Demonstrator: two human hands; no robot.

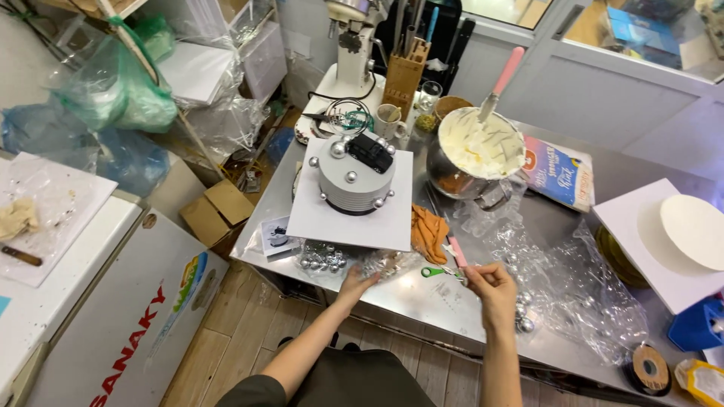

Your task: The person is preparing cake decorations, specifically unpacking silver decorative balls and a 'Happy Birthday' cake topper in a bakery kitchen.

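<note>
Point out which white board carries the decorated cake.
The square board left of the cream bowl; it bears the grey cake. The right board holds a plain disc.
</note>
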